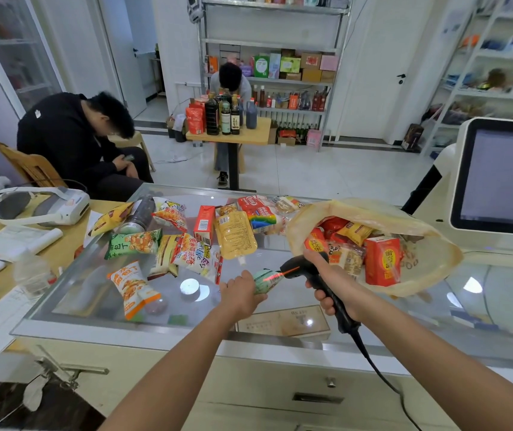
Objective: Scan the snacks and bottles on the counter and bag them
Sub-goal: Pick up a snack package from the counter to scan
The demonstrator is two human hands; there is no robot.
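The left hand (pixel 239 290) held a small green packet (pixel 266 279) in curled fingers above the glass counter (pixel 93 293), its long axis pointing right at the scanner (pixel 303 269) — gripped in the right hand's (pixel 329 284) closed fingers, red beam across the wrapper. The open bag (pixel 435 262) lay farther right — nearer the right hand.

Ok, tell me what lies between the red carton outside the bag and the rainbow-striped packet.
A yellow spouted pouch, flat on the glass counter, spout toward the camera, as the head view shows.
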